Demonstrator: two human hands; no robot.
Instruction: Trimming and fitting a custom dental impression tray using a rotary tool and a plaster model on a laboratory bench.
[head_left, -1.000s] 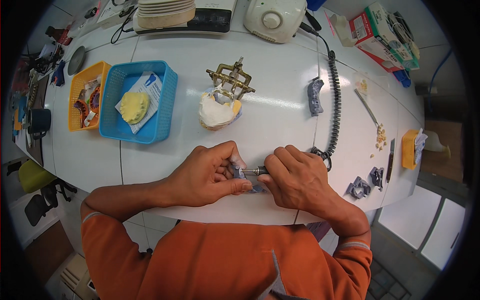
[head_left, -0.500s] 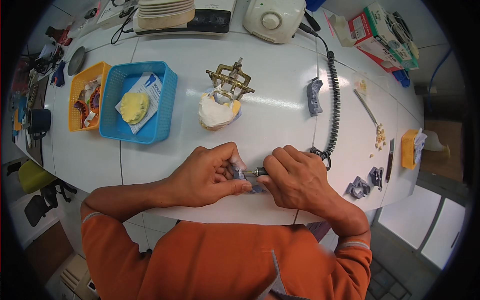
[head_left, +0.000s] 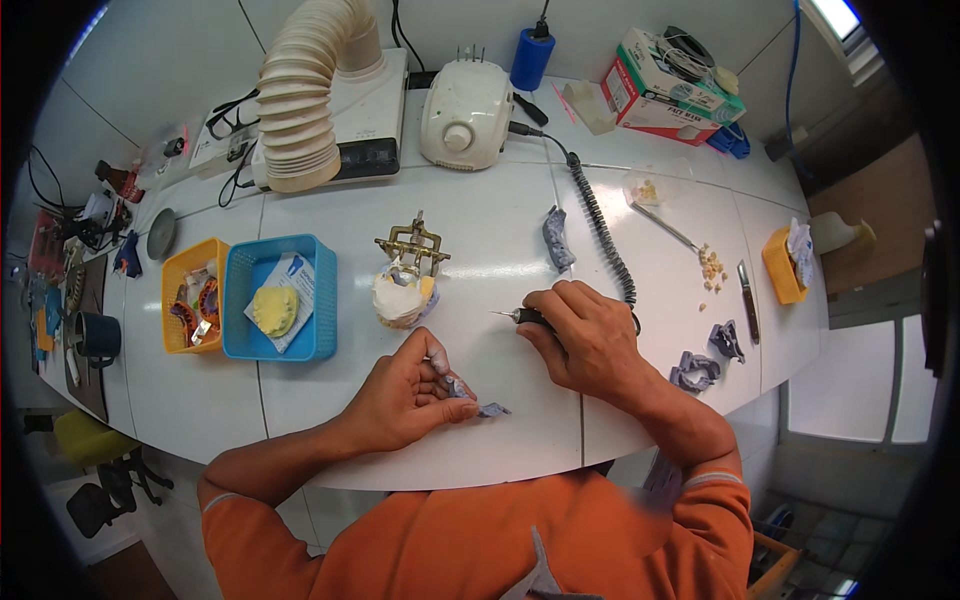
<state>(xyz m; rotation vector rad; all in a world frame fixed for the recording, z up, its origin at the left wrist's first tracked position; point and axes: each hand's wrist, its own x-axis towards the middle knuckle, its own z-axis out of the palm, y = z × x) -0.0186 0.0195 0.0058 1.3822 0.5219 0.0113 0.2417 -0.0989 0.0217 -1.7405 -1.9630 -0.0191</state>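
My left hand is closed, pinching a grey-blue putty mould piece between thumb and fingers just above the bench. A pointed grey-blue part shows past the thumb; I cannot tell if it belongs to the same piece. My right hand grips a dark rotary handpiece, its thin metal bur pointing left, apart from the mould piece. White powder coats my left fingertips. Beyond my left hand stands a brass articulator with a whitish plaster cast.
A coiled cord runs from the handpiece to a cream control unit. Left are blue and yellow baskets. Rightward lie more mould pieces, a knife and small tooth-coloured bits. A ribbed hose hangs behind.
The handpiece has drawn away to the right from the mould piece, which its bur met before. My hands have moved apart. The view has tilted up, showing more of the back wall.
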